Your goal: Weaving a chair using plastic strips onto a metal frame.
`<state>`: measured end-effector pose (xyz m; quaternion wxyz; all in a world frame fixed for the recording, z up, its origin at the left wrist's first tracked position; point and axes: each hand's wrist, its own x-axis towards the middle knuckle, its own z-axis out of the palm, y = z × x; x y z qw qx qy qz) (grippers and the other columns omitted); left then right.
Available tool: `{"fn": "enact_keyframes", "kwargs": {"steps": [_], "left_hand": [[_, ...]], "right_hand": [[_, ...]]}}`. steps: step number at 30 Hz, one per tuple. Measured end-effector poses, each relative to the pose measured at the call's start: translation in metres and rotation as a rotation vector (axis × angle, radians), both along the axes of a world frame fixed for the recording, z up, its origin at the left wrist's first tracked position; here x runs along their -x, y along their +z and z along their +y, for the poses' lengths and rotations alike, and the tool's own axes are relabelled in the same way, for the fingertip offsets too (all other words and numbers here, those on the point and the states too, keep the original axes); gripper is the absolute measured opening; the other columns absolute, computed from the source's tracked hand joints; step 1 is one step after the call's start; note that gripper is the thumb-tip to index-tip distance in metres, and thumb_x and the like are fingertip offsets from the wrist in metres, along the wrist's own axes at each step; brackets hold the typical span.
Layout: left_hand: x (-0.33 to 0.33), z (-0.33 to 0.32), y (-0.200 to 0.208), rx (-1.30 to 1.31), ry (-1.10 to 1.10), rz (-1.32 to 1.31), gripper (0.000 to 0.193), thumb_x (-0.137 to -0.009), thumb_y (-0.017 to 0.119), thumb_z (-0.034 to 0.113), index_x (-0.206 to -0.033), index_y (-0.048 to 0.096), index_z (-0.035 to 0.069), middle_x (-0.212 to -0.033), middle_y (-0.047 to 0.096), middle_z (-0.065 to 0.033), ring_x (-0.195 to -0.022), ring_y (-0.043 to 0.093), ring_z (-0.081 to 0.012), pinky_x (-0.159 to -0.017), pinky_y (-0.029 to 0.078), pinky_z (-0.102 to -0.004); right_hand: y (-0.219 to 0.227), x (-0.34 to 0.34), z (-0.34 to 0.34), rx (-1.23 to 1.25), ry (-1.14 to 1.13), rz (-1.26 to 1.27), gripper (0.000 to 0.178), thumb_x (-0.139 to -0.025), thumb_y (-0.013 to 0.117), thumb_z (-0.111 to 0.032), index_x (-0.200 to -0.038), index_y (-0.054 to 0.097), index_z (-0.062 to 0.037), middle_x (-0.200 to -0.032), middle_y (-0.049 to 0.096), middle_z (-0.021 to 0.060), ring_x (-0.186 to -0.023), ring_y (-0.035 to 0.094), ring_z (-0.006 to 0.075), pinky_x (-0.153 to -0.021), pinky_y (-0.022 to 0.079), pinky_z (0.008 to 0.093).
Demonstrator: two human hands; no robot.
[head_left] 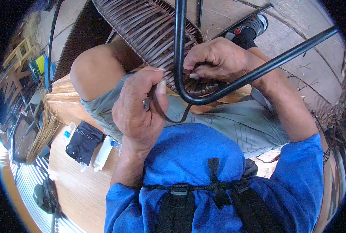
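Across my lap lies a dark brown woven chair panel (142,29) with close-set slats, fixed to a black metal tube frame (179,42). My left hand (138,106) is closed, with thumb and forefinger pinched near the panel's lower edge. A flat brown weaving strip (166,115) runs out of it and hangs in a loop below the frame's bend. On the other side of the upright tube, my right hand (221,60) pinches a brown strip end at the weave. My fingers hide where that end meets the panel.
A wooden bench (68,171) at the left carries a black pouch (84,143) and a white bottle (103,153). Beyond it lie a bundle of straw-coloured strands (45,130) and a yellow wooden frame (21,54). The sloping tube of the frame crosses over my right forearm.
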<state>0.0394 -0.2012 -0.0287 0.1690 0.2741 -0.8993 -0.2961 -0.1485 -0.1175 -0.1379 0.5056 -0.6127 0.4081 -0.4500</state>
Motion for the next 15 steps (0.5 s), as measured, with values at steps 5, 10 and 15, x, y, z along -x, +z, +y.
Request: {"fn": "enact_keyframes", "kwargs": {"steps": [5, 10, 15], "left_hand": [[0.0023, -0.0064, -0.0052, -0.022, -0.038, 0.029, 0.020, -0.075, 0.068, -0.002, -0.092, 0.061, 0.003, -0.088, 0.066, -0.0116, -0.078, 0.066, -0.0254, -0.070, 0.052, -0.0314], [-0.0002, -0.0090, -0.0028, -0.017, -0.103, -0.019, 0.022, -0.073, 0.070, -0.001, -0.092, 0.061, 0.004, -0.087, 0.066, -0.0117, -0.078, 0.066, -0.0257, -0.068, 0.052, -0.0314], [-0.0050, -0.0062, 0.0017, -0.013, -0.174, -0.064, 0.020, -0.072, 0.070, 0.000, -0.090, 0.061, 0.004, -0.085, 0.066, -0.0116, -0.077, 0.066, -0.0260, -0.065, 0.053, -0.0319]], "right_hand": [[-0.0011, -0.0012, 0.0037, -0.084, -0.031, -0.061, 0.023, -0.080, 0.065, -0.017, -0.099, 0.061, -0.0049, -0.087, 0.065, 0.0105, -0.081, 0.065, 0.0258, -0.071, 0.050, 0.0343], [0.0012, 0.0012, 0.0073, -0.149, 0.032, 0.002, 0.014, -0.083, 0.065, -0.008, -0.093, 0.062, 0.0020, -0.087, 0.065, 0.0110, -0.084, 0.065, 0.0225, -0.076, 0.051, 0.0311], [-0.0046, -0.0002, 0.0054, -0.120, 0.046, -0.066, 0.016, -0.077, 0.066, -0.012, -0.089, 0.064, -0.0019, -0.079, 0.065, 0.0111, -0.075, 0.064, 0.0250, -0.068, 0.050, 0.0349]]}}
